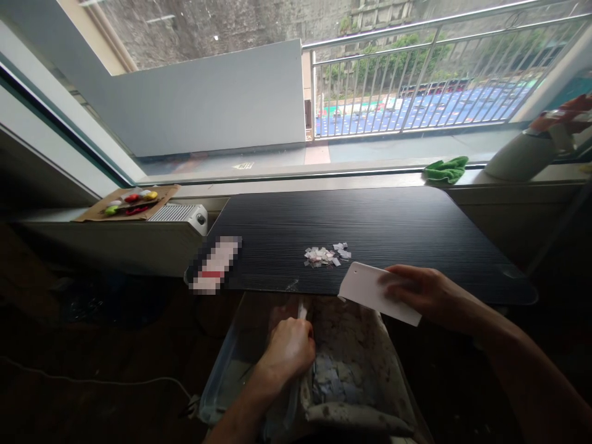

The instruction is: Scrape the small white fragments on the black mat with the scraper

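My right hand (420, 287) grips a white card (379, 290) with a small hole near its upper left corner. The card is tilted over the near edge of the dark table (388, 216). A small pile of white paper pieces (321, 256) lies on the table, left of the card. Below the table edge, my left hand (291, 345) is closed at the left rim of an open bag (361, 413) and appears to hold that rim. Many small pale pieces show inside the bag. A clear plastic bin (215, 382) is left of my left hand.
A blurred-out pinkish-white item (217, 265) lies at the table's left end. On the sill are cardboard (92, 209) with colourful small objects, a green cloth (446, 169) and a pale vessel (522, 157). A radiator (180, 216) stands below. A white cable (115, 379) crosses the floor.
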`<state>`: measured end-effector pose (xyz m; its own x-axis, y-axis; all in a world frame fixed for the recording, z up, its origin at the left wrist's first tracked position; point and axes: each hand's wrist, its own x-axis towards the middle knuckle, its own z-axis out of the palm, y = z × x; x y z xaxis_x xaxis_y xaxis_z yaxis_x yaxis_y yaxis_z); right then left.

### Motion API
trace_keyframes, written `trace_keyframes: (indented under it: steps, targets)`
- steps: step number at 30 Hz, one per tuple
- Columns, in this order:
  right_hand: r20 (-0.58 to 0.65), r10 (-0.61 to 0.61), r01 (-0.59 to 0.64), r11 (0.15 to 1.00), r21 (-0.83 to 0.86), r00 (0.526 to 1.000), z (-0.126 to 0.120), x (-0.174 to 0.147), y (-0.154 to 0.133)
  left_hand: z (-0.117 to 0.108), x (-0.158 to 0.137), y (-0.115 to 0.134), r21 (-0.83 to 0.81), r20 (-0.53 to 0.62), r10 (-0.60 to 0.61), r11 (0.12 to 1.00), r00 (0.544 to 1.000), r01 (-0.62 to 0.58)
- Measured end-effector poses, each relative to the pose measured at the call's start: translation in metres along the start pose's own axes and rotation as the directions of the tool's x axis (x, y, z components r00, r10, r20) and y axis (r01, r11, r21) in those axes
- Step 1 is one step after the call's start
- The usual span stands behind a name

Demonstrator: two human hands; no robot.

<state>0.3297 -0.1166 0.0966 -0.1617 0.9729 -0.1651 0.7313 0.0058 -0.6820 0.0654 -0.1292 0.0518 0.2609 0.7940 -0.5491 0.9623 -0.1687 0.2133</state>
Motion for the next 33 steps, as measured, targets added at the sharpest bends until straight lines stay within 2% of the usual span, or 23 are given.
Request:
trace_keyframes:
  steps: [2, 6, 10, 15, 17, 23, 26, 30, 33]
  targets:
    - [0.011, 0.007, -0.007, 1.0, 0.003, 1.0, -0.001, -0.002, 0.0, 0.0, 0.0, 0.0, -0.008, 0.0, -0.003, 1.0, 1.0, 0.003]
    - [-0.07, 0.056, -0.057, 0.998, -0.007, 0.996, -0.001, -0.002, 0.001, -0.001, 0.0, 0.0, 0.0, 0.007, -0.004, 1.0, 1.0, 0.004]
    - [-0.009, 0.007, -0.008, 1.0, -0.028, 1.0, -0.002, 0.0, -0.002, -0.001, 0.001, 0.005, 0.009, 0.022, 0.0, 1.0, 1.0, 0.0]
    - [-0.212, 0.014, -0.044, 0.989, -0.14, 0.977, -0.002, 0.012, -0.011, 0.007, 0.006, 0.018, 0.042, 0.038, 0.049, 0.998, 0.998, -0.051]
    - [-0.247, -0.003, -0.046, 0.98, -0.194, 0.969, 0.0, 0.018, -0.015, 0.009, 0.008, 0.02, 0.048, 0.044, 0.052, 0.997, 0.998, -0.054]
    - [-0.217, -0.045, -0.016, 0.962, -0.272, 0.975, 0.0, 0.017, -0.018, 0.012, 0.009, 0.014, 0.053, 0.036, 0.021, 0.998, 0.999, -0.023]
    - [-0.198, -0.032, -0.019, 0.967, -0.255, 0.98, -0.003, 0.011, -0.016, 0.012, 0.009, 0.012, 0.049, 0.038, 0.01, 0.999, 0.999, -0.012]
    - [-0.246, -0.006, -0.048, 0.976, -0.214, 0.969, -0.005, 0.008, -0.016, 0.012, 0.009, 0.013, 0.044, 0.048, 0.021, 0.999, 0.999, -0.023]
    - [-0.194, -0.025, -0.019, 0.975, -0.223, 0.981, -0.006, 0.006, -0.016, 0.012, 0.009, 0.013, 0.04, 0.049, 0.022, 0.999, 0.999, -0.024]
